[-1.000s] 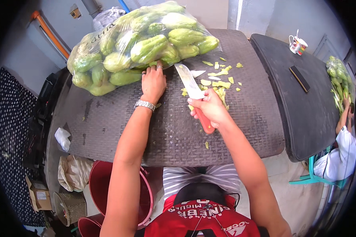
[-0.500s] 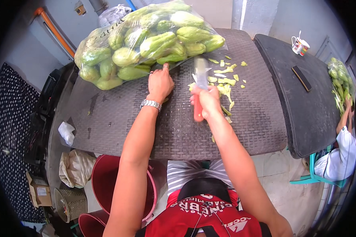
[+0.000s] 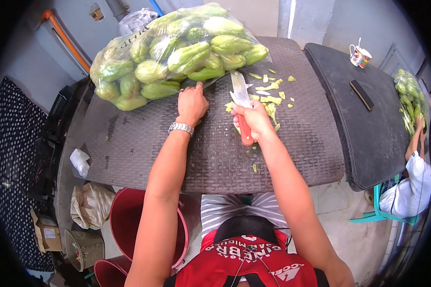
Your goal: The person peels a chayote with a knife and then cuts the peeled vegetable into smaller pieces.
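A large clear plastic bag (image 3: 124,71) full of pale green chayotes (image 3: 189,57) lies across the far left of the brown woven-pattern table (image 3: 129,158). My left hand (image 3: 193,104), a metal watch on its wrist, is closed at the bag's near edge; its fingertips are partly hidden there. In my right hand (image 3: 256,117) is a knife (image 3: 239,88) with a wide blade and a red handle. The blade points away from me, its tip close to the bag. Yellow-green peelings (image 3: 272,99) lie scattered around and beyond the knife.
A black table (image 3: 354,119) on the right holds a mug (image 3: 359,56) and a dark oblong object (image 3: 361,94). Beyond it, another person (image 3: 412,186) handles a second bag of chayotes (image 3: 410,98). Red tubs (image 3: 124,225) and a woven basket (image 3: 88,246) stand below my table, left.
The knife, blurred before, is now sharp and steady, its blade tilted more to the left. My left hand stays at the bag's edge, its fingers a little more tucked in.
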